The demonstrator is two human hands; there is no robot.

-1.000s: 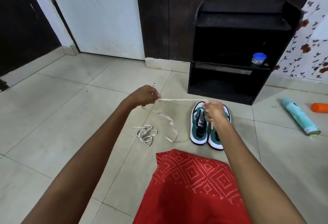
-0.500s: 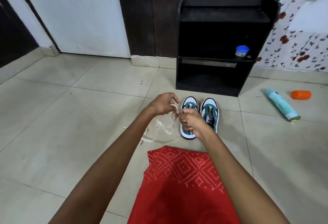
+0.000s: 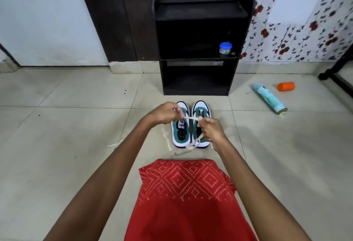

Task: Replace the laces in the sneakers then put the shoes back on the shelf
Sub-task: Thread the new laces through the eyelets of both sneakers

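The left grip (image 3: 165,113) and the right grip (image 3: 210,130) each pinch the white lace (image 3: 191,118), pulled straight between them. Loose lace hangs below the right grip. The two green sneakers (image 3: 175,135) sit on the floor (image 3: 57,145) right under both grips. The black shelf (image 3: 198,11) stands past them.

Nothing legible in view. The tongue tag (image 3: 181,123) on the left-hand sneaker (image 3: 174,134) showed a dark logo above a dark block of print, both too blurred to read. The spray can (image 3: 270,98) lying on the floor had a small dark mark near its top end, unreadable. The label on the blue-lidded jar (image 3: 225,50) in the shelf (image 3: 198,11) was a grey smear.
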